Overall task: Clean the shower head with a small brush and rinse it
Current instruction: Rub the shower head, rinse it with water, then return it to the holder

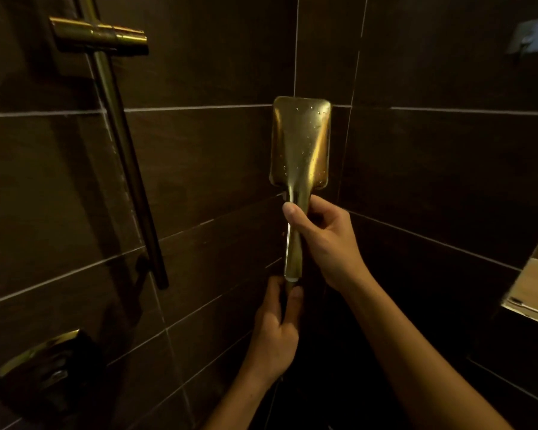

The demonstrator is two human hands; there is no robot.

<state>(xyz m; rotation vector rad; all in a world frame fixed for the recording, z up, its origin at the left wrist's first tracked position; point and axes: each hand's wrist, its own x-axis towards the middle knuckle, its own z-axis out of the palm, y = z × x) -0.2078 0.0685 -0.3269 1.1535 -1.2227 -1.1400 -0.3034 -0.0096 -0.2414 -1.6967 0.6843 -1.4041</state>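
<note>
The right hand (325, 240) is closed around the upper handle of the shower head (300, 147), thumb across the front. The left hand (277, 330) grips the bottom end of the handle, where the hose joins. The shower head stands upright before the dark tiled wall (199, 169), in the corner. It is brass-coloured, rectangular with round corners, and water drops sit on its back. The slide rail (128, 162) is well apart at the left.

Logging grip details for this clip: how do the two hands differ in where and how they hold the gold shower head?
The right hand grips the upper handle of the gold rectangular shower head, just below the head, thumb across it. The left hand sits lower, pinching the bottom end of the handle where the hose joins. The right arm enters from the lower right, the left from below. Both are closed on the same fixture.
</note>
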